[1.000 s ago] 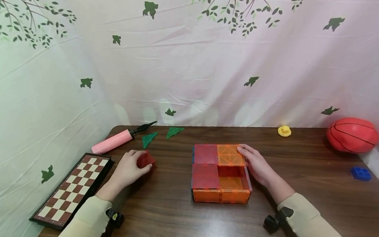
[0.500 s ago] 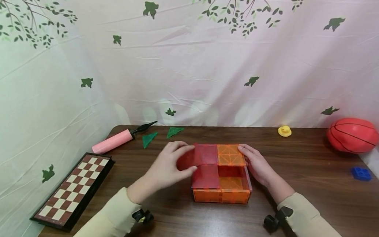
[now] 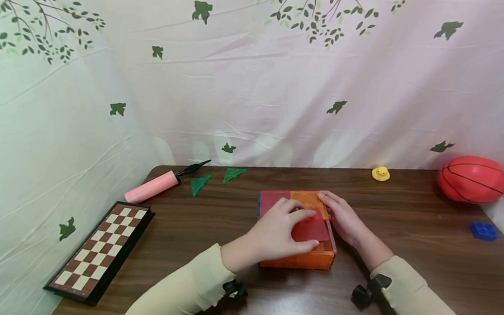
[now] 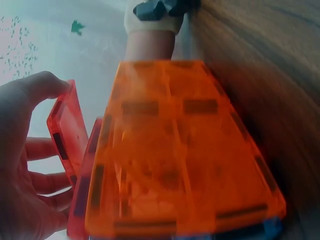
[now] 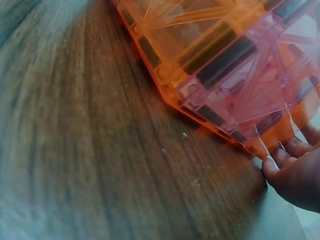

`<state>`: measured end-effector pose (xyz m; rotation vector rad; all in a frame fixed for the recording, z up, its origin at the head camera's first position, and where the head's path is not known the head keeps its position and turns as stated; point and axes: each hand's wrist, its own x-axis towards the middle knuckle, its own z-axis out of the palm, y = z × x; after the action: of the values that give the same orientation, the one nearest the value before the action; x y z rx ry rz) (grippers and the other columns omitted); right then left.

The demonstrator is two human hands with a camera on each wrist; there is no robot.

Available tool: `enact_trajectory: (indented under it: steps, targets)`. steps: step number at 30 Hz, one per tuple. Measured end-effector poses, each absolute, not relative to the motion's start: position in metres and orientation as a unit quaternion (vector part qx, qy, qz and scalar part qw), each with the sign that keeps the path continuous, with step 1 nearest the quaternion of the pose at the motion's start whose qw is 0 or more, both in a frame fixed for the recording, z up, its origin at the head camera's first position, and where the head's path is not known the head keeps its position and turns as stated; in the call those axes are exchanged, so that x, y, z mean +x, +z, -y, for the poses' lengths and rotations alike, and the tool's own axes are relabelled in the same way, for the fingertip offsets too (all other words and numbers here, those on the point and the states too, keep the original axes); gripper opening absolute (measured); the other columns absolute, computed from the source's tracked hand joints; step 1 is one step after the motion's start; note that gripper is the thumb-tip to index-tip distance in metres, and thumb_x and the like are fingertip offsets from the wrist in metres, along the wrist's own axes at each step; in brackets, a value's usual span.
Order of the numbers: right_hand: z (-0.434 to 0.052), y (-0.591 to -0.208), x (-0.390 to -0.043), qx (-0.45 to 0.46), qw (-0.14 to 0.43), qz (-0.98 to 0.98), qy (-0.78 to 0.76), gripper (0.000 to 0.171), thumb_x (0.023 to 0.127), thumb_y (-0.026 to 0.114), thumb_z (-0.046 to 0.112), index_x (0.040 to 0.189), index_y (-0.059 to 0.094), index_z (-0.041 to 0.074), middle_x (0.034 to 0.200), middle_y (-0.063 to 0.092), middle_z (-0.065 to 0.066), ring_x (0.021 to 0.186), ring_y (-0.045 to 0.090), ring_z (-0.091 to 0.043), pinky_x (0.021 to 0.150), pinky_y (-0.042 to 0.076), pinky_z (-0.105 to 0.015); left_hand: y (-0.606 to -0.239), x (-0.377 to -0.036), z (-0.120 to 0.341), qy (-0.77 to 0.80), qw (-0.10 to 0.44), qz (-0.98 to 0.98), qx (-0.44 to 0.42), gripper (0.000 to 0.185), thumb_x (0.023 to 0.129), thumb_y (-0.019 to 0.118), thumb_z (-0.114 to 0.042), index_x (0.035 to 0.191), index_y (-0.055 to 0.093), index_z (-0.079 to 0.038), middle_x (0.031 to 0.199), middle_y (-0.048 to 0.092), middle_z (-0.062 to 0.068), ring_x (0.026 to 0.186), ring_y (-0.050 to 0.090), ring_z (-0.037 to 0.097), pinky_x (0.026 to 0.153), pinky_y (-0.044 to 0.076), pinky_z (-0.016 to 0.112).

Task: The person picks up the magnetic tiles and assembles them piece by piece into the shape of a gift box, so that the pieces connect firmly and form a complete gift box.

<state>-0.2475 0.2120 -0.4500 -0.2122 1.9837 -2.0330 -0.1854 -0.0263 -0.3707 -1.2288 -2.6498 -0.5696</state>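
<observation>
My left hand (image 3: 275, 230) pinches a red square magnetic tile (image 3: 313, 229) over the near right part of a low box of magnetic tiles (image 3: 297, 262). In the left wrist view the red tile (image 4: 70, 127) stands tilted by the box's upper edge, between thumb and fingers. The box has orange and pink walls, with a dark red tile (image 3: 271, 199) and an orange tile (image 3: 306, 197) on top at the back. My right hand (image 3: 347, 223) holds the box at its back right corner; in the right wrist view its fingers bend against the wall.
Two green triangle tiles (image 3: 199, 184) lie behind, near a pink hand pump (image 3: 152, 187). A checkered board (image 3: 96, 249) is at the left. At the right are a yellow duck (image 3: 380, 174), a red ball (image 3: 472, 179) and a blue brick (image 3: 484, 231). A printed curtain encloses the table.
My left hand has carried the red tile from the left of the table rightward to above the box's near right opening. The right hand has stayed at the box's corner.
</observation>
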Motion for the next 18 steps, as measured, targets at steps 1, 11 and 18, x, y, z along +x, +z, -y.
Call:
enact_trajectory:
  steps: [1,11,18]
  targets:
    - [-0.212,-0.450,-0.248,-0.073,0.146,-0.689,-0.706,0.058,0.107,0.047,0.048,0.142,0.044,0.002,0.126,0.059,-0.006,0.112,0.057,-0.018,0.095,0.049,-0.026,-0.370,-0.185,0.023,-0.183,0.077,0.889,-0.412,0.058,0.089,0.073,-0.051,0.136,0.067,-0.017,0.127,0.060,0.001,0.114,0.050,0.015,0.094,0.044,0.021]
    - [-0.213,-0.449,-0.247,-0.066,0.155,-0.687,-0.707,0.060,0.107,0.047,0.048,0.146,0.041,0.003,0.130,0.057,-0.008,0.113,0.058,-0.019,0.095,0.051,-0.029,-0.379,-0.185,0.002,-0.124,0.049,0.899,-0.417,0.058,0.091,0.069,-0.055,0.137,0.066,-0.020,0.129,0.059,-0.001,0.117,0.050,0.015,0.101,0.041,0.022]
    - [-0.213,-0.449,-0.248,-0.066,0.155,-0.693,-0.701,0.063,0.107,0.046,0.050,0.148,0.039,0.002,0.133,0.054,-0.010,0.115,0.057,-0.020,0.096,0.050,-0.026,-0.382,-0.186,0.001,-0.103,0.040,0.908,-0.404,0.059,0.090,0.070,-0.055,0.137,0.066,-0.021,0.127,0.059,-0.001,0.116,0.049,0.015,0.100,0.042,0.023]
